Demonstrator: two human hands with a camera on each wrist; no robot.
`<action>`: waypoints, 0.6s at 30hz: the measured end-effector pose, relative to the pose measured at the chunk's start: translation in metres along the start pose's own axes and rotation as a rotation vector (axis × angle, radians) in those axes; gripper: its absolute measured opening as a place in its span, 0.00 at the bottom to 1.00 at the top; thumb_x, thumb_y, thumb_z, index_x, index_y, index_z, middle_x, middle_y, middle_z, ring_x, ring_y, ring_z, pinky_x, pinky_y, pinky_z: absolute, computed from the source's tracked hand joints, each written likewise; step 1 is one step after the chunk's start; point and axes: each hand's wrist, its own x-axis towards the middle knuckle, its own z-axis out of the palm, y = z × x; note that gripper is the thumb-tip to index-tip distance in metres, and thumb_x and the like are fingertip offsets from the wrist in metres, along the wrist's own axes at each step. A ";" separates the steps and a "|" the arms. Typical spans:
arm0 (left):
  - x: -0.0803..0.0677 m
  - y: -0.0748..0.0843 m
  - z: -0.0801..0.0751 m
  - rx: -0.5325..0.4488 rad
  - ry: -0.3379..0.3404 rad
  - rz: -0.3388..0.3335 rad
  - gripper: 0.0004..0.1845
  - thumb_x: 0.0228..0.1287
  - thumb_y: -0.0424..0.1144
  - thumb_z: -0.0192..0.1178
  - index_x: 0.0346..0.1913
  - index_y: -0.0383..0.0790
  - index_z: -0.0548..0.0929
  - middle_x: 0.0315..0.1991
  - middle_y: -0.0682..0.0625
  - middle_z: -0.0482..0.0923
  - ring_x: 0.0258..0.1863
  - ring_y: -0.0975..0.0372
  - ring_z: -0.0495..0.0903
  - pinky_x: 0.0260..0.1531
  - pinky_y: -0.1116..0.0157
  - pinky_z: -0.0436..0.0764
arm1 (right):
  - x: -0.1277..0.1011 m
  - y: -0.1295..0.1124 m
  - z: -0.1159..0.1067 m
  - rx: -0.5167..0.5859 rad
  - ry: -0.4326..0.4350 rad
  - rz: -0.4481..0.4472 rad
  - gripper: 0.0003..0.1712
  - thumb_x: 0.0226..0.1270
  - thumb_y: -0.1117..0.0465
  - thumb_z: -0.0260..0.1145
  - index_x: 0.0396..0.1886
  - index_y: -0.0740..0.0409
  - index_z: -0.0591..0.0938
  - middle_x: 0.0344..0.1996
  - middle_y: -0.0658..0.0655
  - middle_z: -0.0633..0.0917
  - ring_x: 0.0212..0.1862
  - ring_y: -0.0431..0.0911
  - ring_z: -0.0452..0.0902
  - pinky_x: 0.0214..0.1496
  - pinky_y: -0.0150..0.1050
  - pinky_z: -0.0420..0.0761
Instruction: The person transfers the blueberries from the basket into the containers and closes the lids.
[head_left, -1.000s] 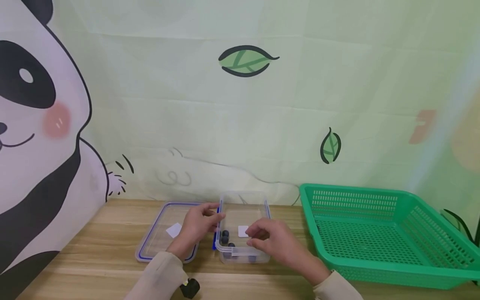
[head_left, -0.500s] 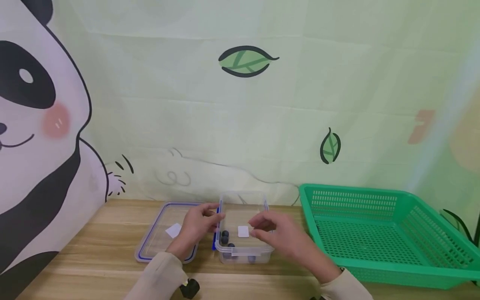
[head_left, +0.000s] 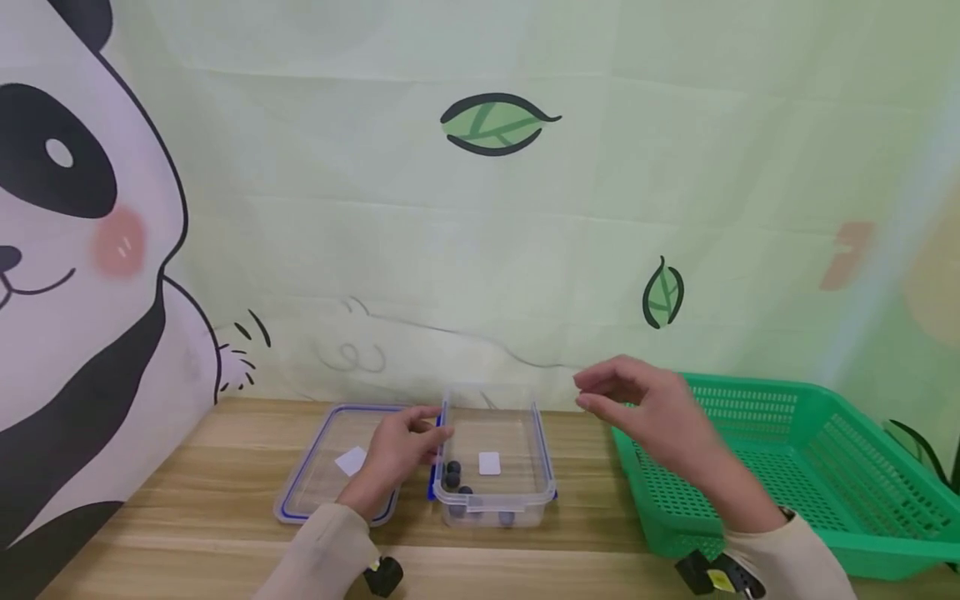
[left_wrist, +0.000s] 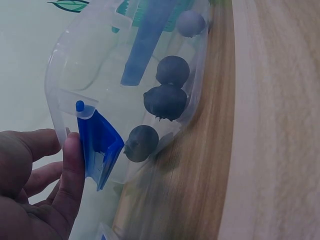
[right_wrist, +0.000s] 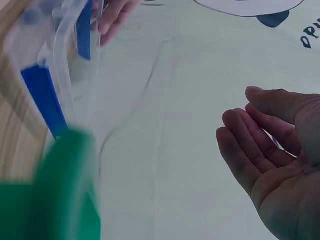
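Right now my left hand (head_left: 396, 457) sits at the left wall of the box (head_left: 493, 457), thumb and fingers (left_wrist: 70, 170) pinching its blue clasp (left_wrist: 102, 145). My right hand (head_left: 651, 408) hangs in the air to the right of the box, above the near-left corner of the green basket (head_left: 787, 467); its fingers are loosely bent, the palm bare in the right wrist view, holding nothing.

The box lies down and to the left of my right hand, well apart from it, so the left hand is plainly the nearer one. The long axis of the box runs away from me, toward the wall.

The box is clear, lidless, and stands on the counter (head_left: 187, 508). Its lid (head_left: 341, 462), blue-rimmed, lies flat just beside it on the left, partly under my left hand. In the box there are a few blueberries (left_wrist: 165, 100), four by the left wrist view, gathered along its near-left side, and a small white label (head_left: 489, 463) shows at the bottom. As far as I can see into the basket, nothing lies in it, though my right arm covers part of it.
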 end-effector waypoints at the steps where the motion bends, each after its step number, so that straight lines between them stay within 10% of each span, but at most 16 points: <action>1: 0.000 0.000 0.000 0.003 0.001 0.002 0.23 0.72 0.33 0.70 0.67 0.31 0.81 0.42 0.41 0.83 0.31 0.58 0.85 0.36 0.64 0.91 | 0.001 0.000 -0.006 -0.010 -0.005 0.007 0.11 0.72 0.62 0.75 0.51 0.58 0.88 0.45 0.52 0.91 0.45 0.45 0.89 0.47 0.34 0.88; 18: 0.000 -0.001 0.000 0.016 0.004 0.016 0.23 0.72 0.32 0.70 0.67 0.31 0.81 0.42 0.41 0.83 0.31 0.59 0.85 0.35 0.65 0.90 | 0.032 0.057 -0.075 -0.154 -0.108 0.079 0.15 0.76 0.58 0.72 0.55 0.60 0.87 0.48 0.55 0.91 0.49 0.49 0.87 0.47 0.31 0.85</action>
